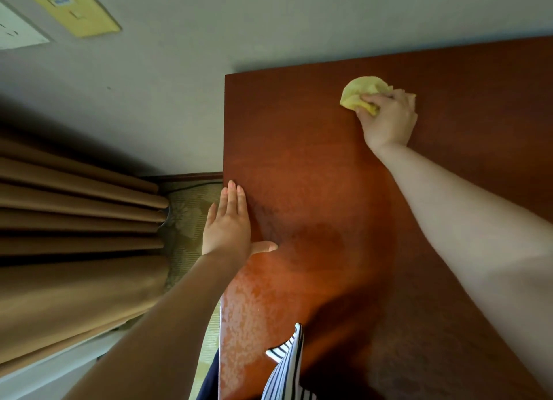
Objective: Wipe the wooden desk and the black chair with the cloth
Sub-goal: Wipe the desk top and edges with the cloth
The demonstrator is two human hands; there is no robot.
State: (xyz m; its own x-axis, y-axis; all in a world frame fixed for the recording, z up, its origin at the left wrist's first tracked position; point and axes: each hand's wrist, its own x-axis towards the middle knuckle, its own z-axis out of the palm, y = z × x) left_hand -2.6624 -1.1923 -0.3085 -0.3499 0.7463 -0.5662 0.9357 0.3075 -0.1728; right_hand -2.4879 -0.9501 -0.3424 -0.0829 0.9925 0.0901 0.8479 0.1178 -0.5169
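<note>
**A:** What fills most of the frame?
**B:** The reddish wooden counter, across the centre and right. Its far edge meets the grey wall, and dull patches show on it at lower centre.
**A:** And on the left?
**B:** A brown pleated curtain.
**A:** The hands?
**B:** The right hand, at upper right, has its fingers curled round the yellow cloth. The left hand, at centre, lies flat at the counter's left edge, fingers straight and thumb spread.
**A:** Where is the cloth?
**B:** Bunched on the counter near its far edge.
</note>
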